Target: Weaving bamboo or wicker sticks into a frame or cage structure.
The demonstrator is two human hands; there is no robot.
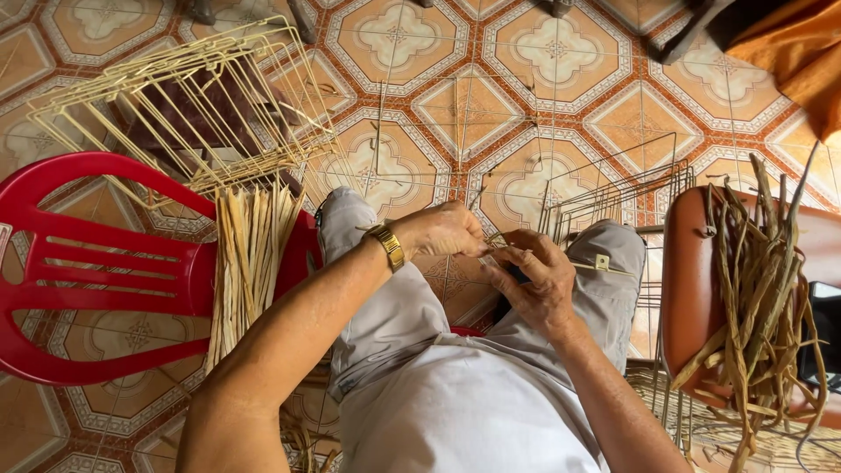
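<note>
Here your left hand (448,229) and right hand (536,278) meet above your knees, over the patterned floor tiles (543,52). The left hand is closed in a pinch on the end of a thin pale fibre strand (498,240); the right hand curls around the same strand and around a small dark thing that cannot be identified. To work this step well, keep the strand taut between both pinches, hold your grip close to the working point, and let your wrists, not your elbows, do the turning, so the fibre neither kinks nor frays. Keep the gold wristwatch (386,244) clear of loose ends. A bundle of flat yellowish strips (250,254) lies on the red plastic chair (105,271) to your left, just beside your knee; a heap of darker dried fibres (758,289) rests on the brown seat (688,289) to your right. A wire frame basket (188,105) stands beyond the chair, and a second wire frame (613,193) stands behind your right knee. What your right fingers enclose is hidden, the strand's far end is lost against your trousers, and the heap at right is cut off by the edge.
</note>
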